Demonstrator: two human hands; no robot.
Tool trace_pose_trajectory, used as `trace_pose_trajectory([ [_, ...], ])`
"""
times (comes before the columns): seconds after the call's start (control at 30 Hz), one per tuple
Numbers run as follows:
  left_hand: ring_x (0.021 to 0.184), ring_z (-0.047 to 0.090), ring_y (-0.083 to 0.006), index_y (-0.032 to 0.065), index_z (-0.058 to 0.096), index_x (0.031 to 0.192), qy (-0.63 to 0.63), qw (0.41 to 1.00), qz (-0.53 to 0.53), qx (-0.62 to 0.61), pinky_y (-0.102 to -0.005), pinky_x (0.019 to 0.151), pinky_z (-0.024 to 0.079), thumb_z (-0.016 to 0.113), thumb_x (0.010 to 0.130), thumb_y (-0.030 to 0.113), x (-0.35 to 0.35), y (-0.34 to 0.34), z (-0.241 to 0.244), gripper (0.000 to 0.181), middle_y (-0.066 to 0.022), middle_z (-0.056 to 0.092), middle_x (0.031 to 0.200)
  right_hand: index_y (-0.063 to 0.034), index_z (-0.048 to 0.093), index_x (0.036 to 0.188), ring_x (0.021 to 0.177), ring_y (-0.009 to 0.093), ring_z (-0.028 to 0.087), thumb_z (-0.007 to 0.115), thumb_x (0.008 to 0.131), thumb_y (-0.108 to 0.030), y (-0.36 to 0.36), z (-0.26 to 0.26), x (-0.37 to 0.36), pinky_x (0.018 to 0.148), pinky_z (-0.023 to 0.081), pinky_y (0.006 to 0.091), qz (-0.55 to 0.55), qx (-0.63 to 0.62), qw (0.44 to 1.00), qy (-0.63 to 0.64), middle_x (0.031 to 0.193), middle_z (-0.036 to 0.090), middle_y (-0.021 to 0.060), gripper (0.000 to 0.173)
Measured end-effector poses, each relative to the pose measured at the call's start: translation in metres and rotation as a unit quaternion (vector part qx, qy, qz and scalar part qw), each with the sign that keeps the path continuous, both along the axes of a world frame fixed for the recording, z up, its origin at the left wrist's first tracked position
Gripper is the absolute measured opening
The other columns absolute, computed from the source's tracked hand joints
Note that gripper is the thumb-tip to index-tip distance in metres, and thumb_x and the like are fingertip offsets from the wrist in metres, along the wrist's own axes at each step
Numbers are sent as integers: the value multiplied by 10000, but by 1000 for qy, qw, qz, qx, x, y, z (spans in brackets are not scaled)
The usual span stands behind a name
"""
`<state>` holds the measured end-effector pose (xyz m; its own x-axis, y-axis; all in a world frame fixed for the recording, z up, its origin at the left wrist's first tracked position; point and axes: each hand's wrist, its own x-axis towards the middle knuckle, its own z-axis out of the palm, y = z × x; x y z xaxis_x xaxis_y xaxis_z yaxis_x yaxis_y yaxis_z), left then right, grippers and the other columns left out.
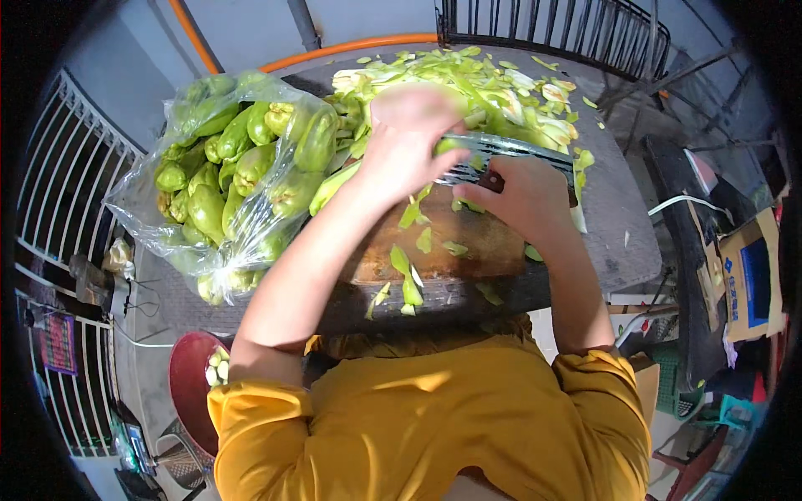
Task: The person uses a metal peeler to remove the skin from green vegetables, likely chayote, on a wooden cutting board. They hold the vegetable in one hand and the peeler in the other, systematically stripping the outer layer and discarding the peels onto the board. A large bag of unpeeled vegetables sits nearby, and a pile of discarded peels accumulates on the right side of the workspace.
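My right hand (526, 191) grips the dark handle (491, 181) of a broad-bladed kitchen knife. The knife's blade (520, 149), streaked with wet, lies across the far part of a wooden cutting board (451, 244). My left hand (410, 141) is curled around a green chayote (446, 145), mostly hidden by the fingers and right against the blade. Loose green peel strips (404, 269) are scattered over the board and its near edge. Beyond both hands spreads a heap of pale green peelings (482, 87). Another chayote (335, 188) lies partly behind my left forearm.
A clear plastic bag (141, 200) full of whole chayotes stands on the dark table (626, 244) at the left. Below the table's left edge is a red basin (188, 376) with pale peeled pieces inside. A cardboard box (749, 275) and a green basket (673, 379) are at the right.
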<state>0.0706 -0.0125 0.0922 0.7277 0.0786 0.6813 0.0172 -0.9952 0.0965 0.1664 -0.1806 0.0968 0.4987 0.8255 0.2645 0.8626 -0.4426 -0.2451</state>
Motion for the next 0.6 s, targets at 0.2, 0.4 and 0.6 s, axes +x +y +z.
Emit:
trace_pose_trajectory([
  [0.2,1059,501,-270,134,609,884,14,979,199,42,-488,921,337,705,753,274,-4,65,-14,215,-64,568,1011,-43,628,707,618,315,606,676,722,-551,-33,3,6,567,457,396,-8,0,1000,20,634,609,117,510],
  [0.4,925,549,-297,73,612,830,27,993,111,-33,-417,820,436,664,787,165,-68,29,-14,114,-99,581,918,-37,616,710,613,325,602,672,735,-545,-68,-30,-19,561,459,404,103,-58,989,83,621,599,116,511],
  [0.6,955,594,-326,19,598,972,115,974,2,-195,-375,833,474,616,824,93,-79,-10,-52,166,-153,608,973,-53,614,703,628,347,614,606,762,-602,-76,-39,-44,576,471,432,205,-119,962,133,634,603,142,552],
])
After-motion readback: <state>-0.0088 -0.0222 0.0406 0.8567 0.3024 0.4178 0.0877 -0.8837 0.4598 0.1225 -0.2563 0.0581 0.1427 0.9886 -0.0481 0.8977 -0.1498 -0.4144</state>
